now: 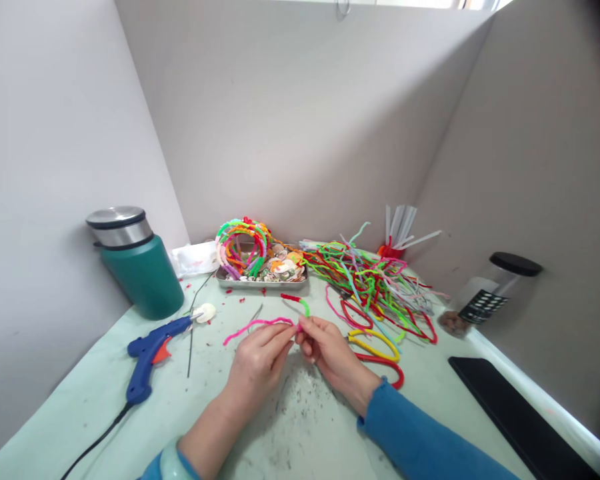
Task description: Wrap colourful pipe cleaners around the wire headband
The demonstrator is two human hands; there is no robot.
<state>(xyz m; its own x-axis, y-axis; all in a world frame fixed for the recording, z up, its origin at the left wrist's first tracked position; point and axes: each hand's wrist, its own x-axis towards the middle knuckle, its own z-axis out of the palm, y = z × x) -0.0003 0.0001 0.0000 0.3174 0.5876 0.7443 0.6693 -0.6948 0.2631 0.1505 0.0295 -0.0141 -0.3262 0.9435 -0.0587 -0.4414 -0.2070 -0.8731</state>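
Pinched between the fingers of my left hand (pixel 266 352) is a bright pink pipe cleaner (pixel 250 327), its loose end trailing left above the table. My right hand (pixel 329 348) meets the left fingertips and is closed on the pink strand where it bunches. From behind the right fingertips a green and red strip (pixel 306 307) curves up and left; whether it is joined to the pink one is hidden by the fingers. Just right of my right hand lie scissors with red and yellow handles (pixel 379 346), partly covered.
A blue glue gun (pixel 150 353) and a green bottle (pixel 143 277) stand at the left. Behind are a metal tray (pixel 260 284) with coloured rings (pixel 243 248), and a tangled pile of pipe cleaners (pixel 375 280). At right are a clear jar (pixel 485 293) and a black slab (pixel 520 413).
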